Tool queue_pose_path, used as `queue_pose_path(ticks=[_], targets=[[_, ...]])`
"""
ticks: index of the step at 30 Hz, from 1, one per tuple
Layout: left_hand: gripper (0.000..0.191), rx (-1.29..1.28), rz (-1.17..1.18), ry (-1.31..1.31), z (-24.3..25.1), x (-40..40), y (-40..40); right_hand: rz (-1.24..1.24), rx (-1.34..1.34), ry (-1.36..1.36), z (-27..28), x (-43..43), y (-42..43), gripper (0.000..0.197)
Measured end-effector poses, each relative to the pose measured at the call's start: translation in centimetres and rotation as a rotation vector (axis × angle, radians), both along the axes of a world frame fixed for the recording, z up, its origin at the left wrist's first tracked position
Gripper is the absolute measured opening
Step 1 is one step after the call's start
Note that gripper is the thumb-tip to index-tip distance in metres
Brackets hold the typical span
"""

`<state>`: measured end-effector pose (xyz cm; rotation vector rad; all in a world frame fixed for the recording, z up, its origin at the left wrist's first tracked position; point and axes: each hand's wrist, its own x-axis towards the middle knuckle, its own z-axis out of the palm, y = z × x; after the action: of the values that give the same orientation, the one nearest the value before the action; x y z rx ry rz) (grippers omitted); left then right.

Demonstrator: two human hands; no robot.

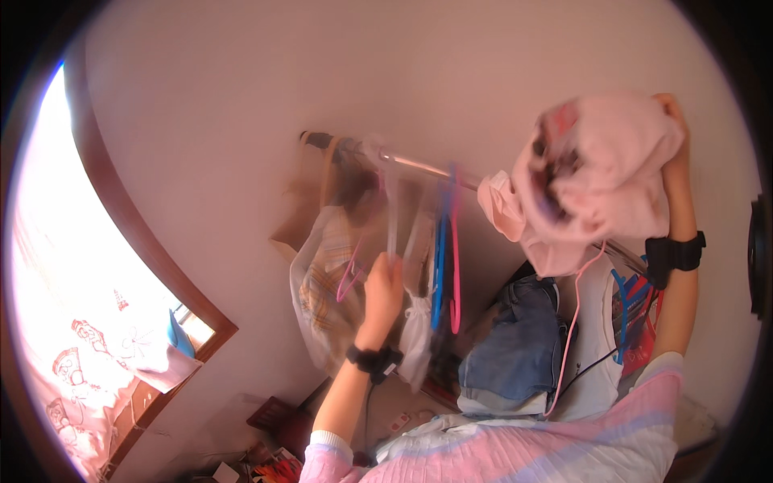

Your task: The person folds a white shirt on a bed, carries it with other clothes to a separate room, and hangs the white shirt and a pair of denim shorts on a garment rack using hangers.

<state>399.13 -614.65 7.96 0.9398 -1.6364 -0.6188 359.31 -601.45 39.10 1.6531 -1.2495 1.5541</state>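
My right hand [673, 115], raised at the upper right, is closed on a pink printed garment [604, 169] that hangs bunched in front of the rod. Near the centre, my left hand [383, 287] grips a pale, blurred strap [391, 211] coming down from the metal clothes rod [416, 166]. A sheer bag [326, 290] with checked cloth in it hangs to the left of this hand, beside a pink hanger [356, 275]. To its right hang a small white drawstring bag [416, 326], a blue hanger [441, 265] and a bright pink hanger [456, 259].
Folded blue jeans [519, 344] and a white garment [592, 332] hang below the rod. A pink cord [570, 338] dangles beside them. A window with a printed curtain [72, 362] is at left. A dark red basket [278, 419] and assorted items lie low down.
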Motion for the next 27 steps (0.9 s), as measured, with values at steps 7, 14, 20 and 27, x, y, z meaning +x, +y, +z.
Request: queue_pose_path(ticks=[7,14,20,27], targets=[[0.007,-0.039,0.145,-0.152,0.6,4.1,3.1,0.106,0.888,0.238,-8.1,8.6,2.2,0.017],[0.010,0.119,0.171,-0.102,0.2,8.3,10.7,0.050,0.610,0.203,-8.1,8.3,1.4,0.009],[0.013,0.144,0.206,0.004,-0.4,9.7,16.8,-0.142,0.278,0.096,-4.4,5.0,1.9,0.010],[0.016,0.107,0.298,0.116,-2.2,11.4,23.5,0.243,1.034,-0.077,-8.8,6.9,2.4,0.022]])
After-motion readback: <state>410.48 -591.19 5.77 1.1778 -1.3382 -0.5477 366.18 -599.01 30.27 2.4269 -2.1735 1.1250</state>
